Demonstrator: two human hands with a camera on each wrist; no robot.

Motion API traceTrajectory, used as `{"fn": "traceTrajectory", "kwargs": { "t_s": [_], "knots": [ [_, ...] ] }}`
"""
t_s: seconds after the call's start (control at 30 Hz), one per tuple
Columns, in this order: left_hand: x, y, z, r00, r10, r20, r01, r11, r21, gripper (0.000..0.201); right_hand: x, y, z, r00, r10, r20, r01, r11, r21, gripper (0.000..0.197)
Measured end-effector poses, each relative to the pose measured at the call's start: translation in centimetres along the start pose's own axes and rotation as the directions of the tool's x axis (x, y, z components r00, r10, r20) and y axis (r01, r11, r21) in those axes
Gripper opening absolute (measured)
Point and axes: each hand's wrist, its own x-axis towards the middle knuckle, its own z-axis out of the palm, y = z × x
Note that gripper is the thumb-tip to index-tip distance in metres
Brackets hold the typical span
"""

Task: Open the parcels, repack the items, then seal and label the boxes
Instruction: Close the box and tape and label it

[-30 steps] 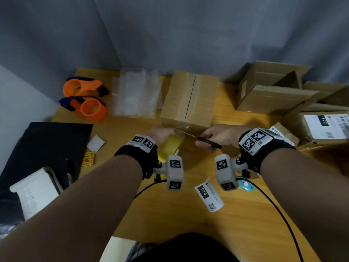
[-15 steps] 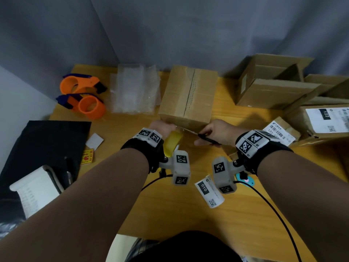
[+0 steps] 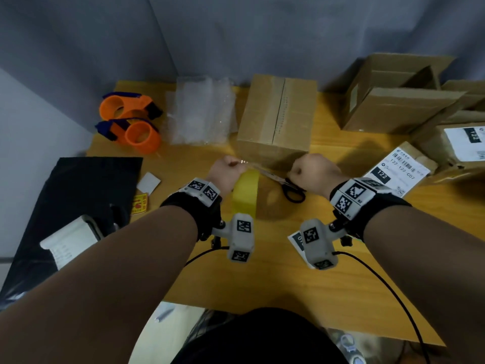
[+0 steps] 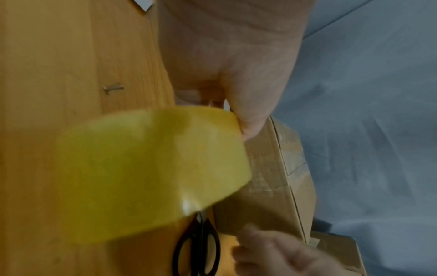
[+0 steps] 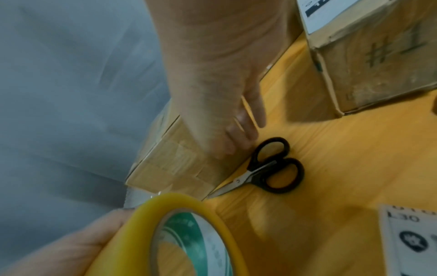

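A: Status?

B: Sealing stage, I'd say. Left hand (image 3: 227, 172) grips the tape roll (image 3: 246, 192), fingers curled round it, just in front of the closed box (image 3: 278, 119). Clear tape already runs along that box's top seam and down its near face.

A: Right hand?

B: Right hand (image 3: 312, 171) is at the box's near face. Scissors (image 5: 267, 170) lie flat on the table (image 3: 262, 279), blades shut, just beside the fingers (image 5: 238, 130). Hand isn't in the handles. Fingers are bent, apparently on the box face or a tape end; can't tell which, too blurred.

A: What's left?

B: Judging by the layout: finish this strip and label the box, no label visible on it. A loose label (image 3: 296, 239) lies near the right wrist. Open boxes (image 3: 393, 101) far right look unpacked but not sealed. One labelled box (image 3: 462, 143) at the right edge.

A: Blind spots?

B: Whether tape is stretched from roll to box: clear film, can't confirm. Box contents unseen. Right-edge boxes are cut off. Both wrist views are motion-blurred. Two orange dispensers (image 3: 131, 122) sit far left, unused.
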Motion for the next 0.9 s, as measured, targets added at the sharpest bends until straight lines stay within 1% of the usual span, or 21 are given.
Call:
{"fn": "traceTrajectory", "kwargs": {
  "t_s": [0.03, 0.07, 0.1, 0.13, 0.17, 0.2, 0.27, 0.3, 0.33, 0.37, 0.4, 0.47, 0.6, 0.7, 0.73, 0.77, 0.8, 0.83, 0.87, 0.9],
  "knots": [
    [0.1, -0.3, -0.2, 1.0, 0.015, -0.005, -0.015, 1.0, -0.009, 0.03, -0.4, -0.4, -0.5, 0.992, -0.005, -0.126, 0.004, 1.0, -0.01, 0.039],
    [0.2, -0.5, -0.4, 1.0, 0.03, -0.004, -0.03, 0.999, -0.015, 0.03, -0.9, -1.1, -1.1, 0.964, -0.013, -0.264, 0.007, 1.0, -0.021, 0.041],
    [0.3, -0.6, -0.7, 0.999, 0.051, -0.005, -0.052, 0.999, -0.014, 0.028, -1.3, -1.8, -1.9, 0.915, -0.042, -0.402, 0.036, 0.999, -0.022, 0.04],
    [0.5, -0.7, -1.0, 0.997, 0.075, -0.004, -0.075, 0.997, -0.006, 0.027, -1.3, -2.4, -2.6, 0.854, -0.075, -0.515, 0.075, 0.997, -0.02, 0.038],
    [0.8, -0.8, -1.2, 0.995, 0.099, -0.004, -0.099, 0.995, 0.009, 0.027, -1.0, -2.9, -3.1, 0.813, -0.108, -0.573, 0.106, 0.994, -0.036, 0.04],
    [0.9, -0.8, -1.4, 0.993, 0.115, -0.001, -0.115, 0.993, 0.027, 0.028, -0.3, -3.2, -3.3, 0.814, -0.128, -0.567, 0.116, 0.992, -0.059, 0.047],
    [1.4, -0.8, -1.7, 0.991, 0.137, 0.011, -0.137, 0.989, 0.06, 0.028, 1.6, -3.6, -3.0, 0.888, -0.143, -0.436, 0.103, 0.988, -0.114, 0.063],
    [1.7, -1.0, -1.9, 0.989, 0.145, 0.02, -0.146, 0.986, 0.077, 0.027, 2.5, -3.8, -2.5, 0.923, -0.141, -0.357, 0.095, 0.985, -0.142, 0.066],
    [1.9, -1.3, -2.0, 0.989, 0.147, 0.027, -0.149, 0.985, 0.088, 0.025, 3.2, -4.0, -1.9, 0.948, -0.133, -0.29, 0.084, 0.981, -0.174, 0.067],
    [2.1, -1.6, -2.1, 0.988, 0.152, 0.03, -0.155, 0.984, 0.09, 0.026, 3.8, -4.0, -1.1, 0.96, -0.122, -0.252, 0.07, 0.977, -0.203, 0.067],
    [2.2, -1.8, -2.2, 0.987, 0.156, 0.035, -0.159, 0.984, 0.086, 0.029, 4.3, -3.9, -0.5, 0.964, -0.11, -0.243, 0.055, 0.973, -0.224, 0.068],
    [2.3, -2.2, -2.3, 0.986, 0.161, 0.038, -0.164, 0.984, 0.076, 0.032, 4.6, -3.8, 0.1, 0.961, -0.093, -0.259, 0.026, 0.967, -0.254, 0.07],
    [2.0, -1.9, -2.0, 0.979, 0.195, 0.054, -0.197, 0.979, 0.056, 0.03, 4.5, -3.9, 0.4, 0.947, -0.11, -0.303, 0.014, 0.953, -0.303, 0.082],
    [1.9, -1.8, -1.7, 0.978, 0.202, 0.051, -0.202, 0.979, 0.001, 0.028, 4.1, -4.1, 0.4, 0.947, -0.1, -0.305, 0.012, 0.96, -0.279, 0.09],
    [1.8, -1.9, -1.7, 0.978, 0.201, 0.047, -0.201, 0.98, -0.003, 0.027, 3.6, -4.2, 0.1, 0.943, -0.108, -0.316, 0.03, 0.97, -0.241, 0.088],
    [1.7, -2.0, -1.7, 0.978, 0.204, 0.046, -0.204, 0.979, 0.001, 0.026, 3.0, -4.2, -0.2, 0.923, -0.138, -0.359, 0.078, 0.981, -0.177, 0.08],
    [1.6, -2.0, -1.7, 0.978, 0.203, 0.049, -0.204, 0.979, 0.008, 0.023, 2.3, -4.2, -0.4, 0.881, -0.182, -0.437, 0.155, 0.983, -0.099, 0.067],
    [1.5, -1.9, -1.8, 0.977, 0.206, 0.054, -0.207, 0.978, 0.015, 0.02, 1.6, -4.4, -0.6, 0.818, -0.217, -0.533, 0.231, 0.972, -0.04, 0.054],
    [1.5, -1.9, -1.9, 0.977, 0.205, 0.06, -0.206, 0.978, 0.023, 0.018, 1.1, -4.8, -0.6, 0.771, -0.223, -0.597, 0.283, 0.959, 0.007, 0.044],
    [1.5, -1.8, -1.9, 0.977, 0.201, 0.064, -0.203, 0.979, 0.03, 0.018, 0.7, -5.3, -0.5, 0.773, -0.207, -0.6, 0.308, 0.949, 0.07, 0.039]
  ]
}}
